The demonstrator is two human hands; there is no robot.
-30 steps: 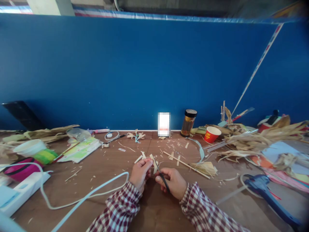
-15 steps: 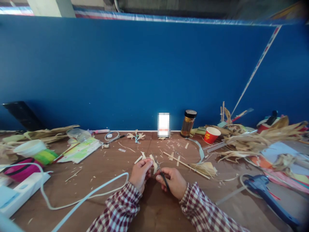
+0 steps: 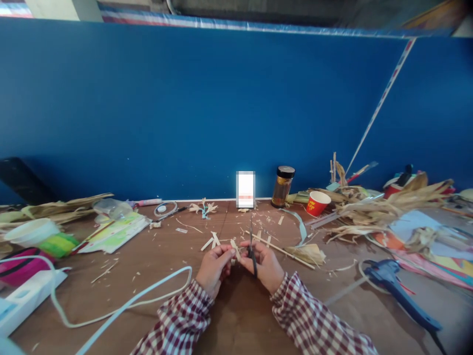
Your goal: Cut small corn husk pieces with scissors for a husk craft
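Between thumb and fingers, my left hand (image 3: 214, 268) pinches a small piece of pale dried corn husk (image 3: 235, 249). Close beside it, my right hand (image 3: 266, 268) is closed around dark scissors (image 3: 252, 256), their blades pointing away from me toward the blue partition. The right fingertips sit at the husk piece's right side; whether they grip it too is hard to make out. Cut husk strips (image 3: 212, 240) lie just beyond my left hand. A thin stick (image 3: 283, 250) and a wider husk piece (image 3: 306, 254) rest beyond my right hand.
On the right are a blue glue gun (image 3: 401, 291), a red paper cup (image 3: 318, 203) and heaped corn husks (image 3: 377, 209). A lidded jar (image 3: 283, 187) stands by the blue partition (image 3: 203, 108). At left, a white cable (image 3: 148, 296) loops near a power strip (image 3: 33, 298).
The scissors have turned from slanting left to pointing straight ahead, and my right fingers have come up to the husk piece. The view has shifted slightly to the right.
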